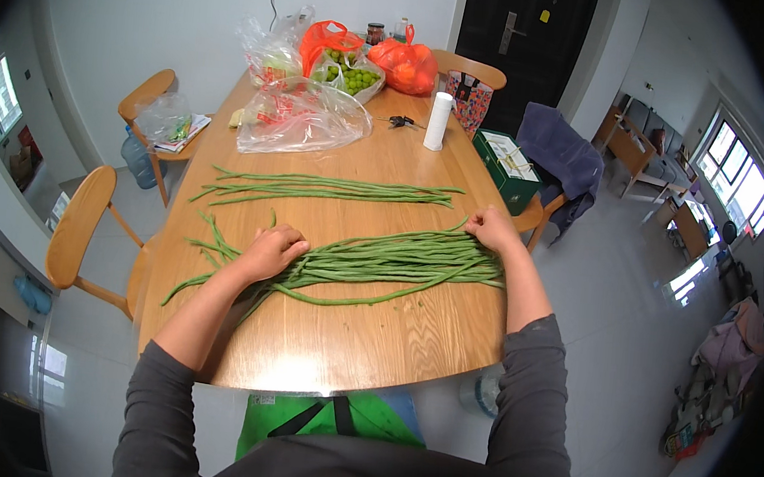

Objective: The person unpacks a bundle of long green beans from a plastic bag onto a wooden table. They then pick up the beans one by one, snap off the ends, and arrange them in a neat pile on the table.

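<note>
A large bundle of long green yardlong beans [394,260] lies across the wooden table in front of me. My left hand [275,253] is curled over the bundle's left part, and a bean tip sticks up just behind its knuckles. At the right end, my right hand [492,229] pinches the end of one bean along the bundle's far edge. Both hands hide parts of the beans under them. Farther back lies a smaller, separate row of yardlong beans [332,186], roughly parallel to the bundle and touched by neither hand.
A clear plastic bag [304,119], green fruit [355,79] in a bag and a red bag [404,67] crowd the table's far end. Keys [401,122] lie near a white paper roll [438,122]. A green box [507,171] stands beyond the right edge. Wooden chairs [83,226] flank the table [345,344].
</note>
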Tool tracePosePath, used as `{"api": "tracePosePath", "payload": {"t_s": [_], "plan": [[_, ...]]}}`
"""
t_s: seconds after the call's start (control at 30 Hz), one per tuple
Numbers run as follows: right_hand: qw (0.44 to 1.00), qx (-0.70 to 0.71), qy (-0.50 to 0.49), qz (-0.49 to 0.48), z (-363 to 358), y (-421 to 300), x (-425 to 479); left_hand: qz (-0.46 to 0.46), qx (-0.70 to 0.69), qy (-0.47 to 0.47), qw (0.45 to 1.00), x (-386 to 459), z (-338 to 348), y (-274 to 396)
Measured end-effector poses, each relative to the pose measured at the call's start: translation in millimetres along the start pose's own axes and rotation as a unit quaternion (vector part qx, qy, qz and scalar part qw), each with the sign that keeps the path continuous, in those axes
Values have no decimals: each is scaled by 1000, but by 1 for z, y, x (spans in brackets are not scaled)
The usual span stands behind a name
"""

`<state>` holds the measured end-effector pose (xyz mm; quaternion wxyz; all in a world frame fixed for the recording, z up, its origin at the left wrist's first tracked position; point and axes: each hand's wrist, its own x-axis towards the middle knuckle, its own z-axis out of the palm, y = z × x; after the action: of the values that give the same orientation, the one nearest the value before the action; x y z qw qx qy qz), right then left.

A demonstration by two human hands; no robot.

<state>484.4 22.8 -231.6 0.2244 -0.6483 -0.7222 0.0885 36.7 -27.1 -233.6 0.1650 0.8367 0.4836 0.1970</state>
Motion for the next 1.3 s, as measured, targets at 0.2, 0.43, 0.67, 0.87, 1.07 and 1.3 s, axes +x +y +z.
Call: {"api": "tracePosePath", "payload": {"t_s": [0.2,0.43,0.67,0.87,1.07,1.3], "plan": [[994,103,0,29,-22,-20,-24,54,-72,37,995,-15,-6,18],[986,153,-61,9,-34,13,-68,141,7,106,984,-35,0,58],[993,-9,91,-73,-22,-4,-96,149,-20,58,987,-48,28,94],[963,149,150,-166,-56,-112,-115,159,-133,153,966,-26,31,131],[937,216,148,-231,-26,-179,-119,74,-298,194,932,-1,40,168],[931,151,190,-274,-26,-169,-113,46,-414,185,890,10,57,150]]}}
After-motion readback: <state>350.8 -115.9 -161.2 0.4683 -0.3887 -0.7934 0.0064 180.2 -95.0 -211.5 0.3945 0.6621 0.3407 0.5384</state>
